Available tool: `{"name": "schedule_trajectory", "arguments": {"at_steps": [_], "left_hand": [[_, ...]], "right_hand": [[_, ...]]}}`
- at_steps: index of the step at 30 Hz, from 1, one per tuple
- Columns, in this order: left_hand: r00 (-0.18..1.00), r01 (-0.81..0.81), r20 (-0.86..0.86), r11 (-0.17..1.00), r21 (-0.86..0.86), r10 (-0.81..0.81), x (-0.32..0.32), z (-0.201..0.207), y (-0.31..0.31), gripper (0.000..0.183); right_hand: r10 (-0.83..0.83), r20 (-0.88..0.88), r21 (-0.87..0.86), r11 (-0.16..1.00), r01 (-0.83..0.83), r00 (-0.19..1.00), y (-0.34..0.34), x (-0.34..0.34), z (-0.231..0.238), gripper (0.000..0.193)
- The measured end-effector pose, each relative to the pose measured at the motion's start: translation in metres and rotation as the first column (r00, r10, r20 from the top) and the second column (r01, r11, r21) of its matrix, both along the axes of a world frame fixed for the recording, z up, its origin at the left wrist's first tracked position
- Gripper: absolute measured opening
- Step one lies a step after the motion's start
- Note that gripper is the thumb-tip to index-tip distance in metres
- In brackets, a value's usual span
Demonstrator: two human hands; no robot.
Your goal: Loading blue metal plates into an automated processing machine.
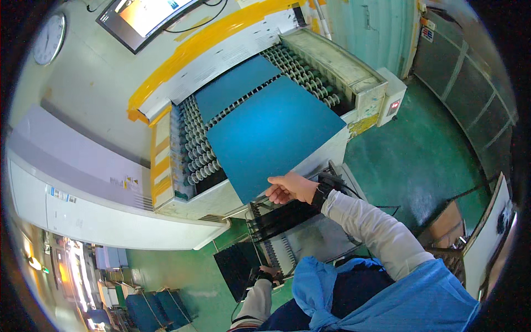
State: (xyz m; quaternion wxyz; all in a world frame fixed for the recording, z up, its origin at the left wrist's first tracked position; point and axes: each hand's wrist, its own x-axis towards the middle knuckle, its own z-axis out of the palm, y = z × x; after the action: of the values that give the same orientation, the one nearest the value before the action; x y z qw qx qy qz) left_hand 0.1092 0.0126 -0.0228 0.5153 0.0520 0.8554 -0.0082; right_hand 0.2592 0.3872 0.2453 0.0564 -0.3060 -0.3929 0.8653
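A large blue flat panel (276,135) lies on the rollers at the front of a conveyor machine, its near corner sticking out past the front edge. Behind it, a second blue panel (235,86) sits partly under the machine's white cover. My right hand (291,188) is at the near edge of the front panel, palm side turned left. Its fingers are loosely curled with the thumb apart, and no grip on the panel shows. Lower down, my left hand (268,271) is beside a dark ribbed rack (238,268); its fingers are too small and partly hidden to read.
Rows of white roller wheels (196,144) flank the panels. A slotted metal frame (310,238) stands between me and the machine. On the left is a long white cabinet (99,205); on the right, a control box (391,99) and leaning boards (489,232). More blue panels (157,310) stand at lower left.
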Motion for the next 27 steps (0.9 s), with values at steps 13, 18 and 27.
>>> {"name": "schedule_trajectory", "arguments": {"at_steps": [13, 18, 27], "left_hand": [[0.991, 0.117, -0.067, 0.993, -0.025, -0.118, 0.008, 0.014, 0.023, 0.037], [0.853, 0.520, -0.028, 0.853, -0.044, -0.521, -0.033, -0.089, -0.044, 0.037], [0.930, 0.366, -0.030, 0.931, -0.019, -0.366, -0.015, -0.052, -0.016, 0.040]], "right_hand": [[-0.035, -0.126, -0.059, 0.998, 0.028, 0.991, 0.016, -0.011, -0.015, 0.045], [0.015, -0.124, -0.029, 0.999, -0.019, 0.992, -0.003, -0.040, -0.004, 0.044], [-0.080, -0.093, -0.037, 0.996, 0.076, 0.992, 0.006, -0.031, -0.008, 0.040]]}}
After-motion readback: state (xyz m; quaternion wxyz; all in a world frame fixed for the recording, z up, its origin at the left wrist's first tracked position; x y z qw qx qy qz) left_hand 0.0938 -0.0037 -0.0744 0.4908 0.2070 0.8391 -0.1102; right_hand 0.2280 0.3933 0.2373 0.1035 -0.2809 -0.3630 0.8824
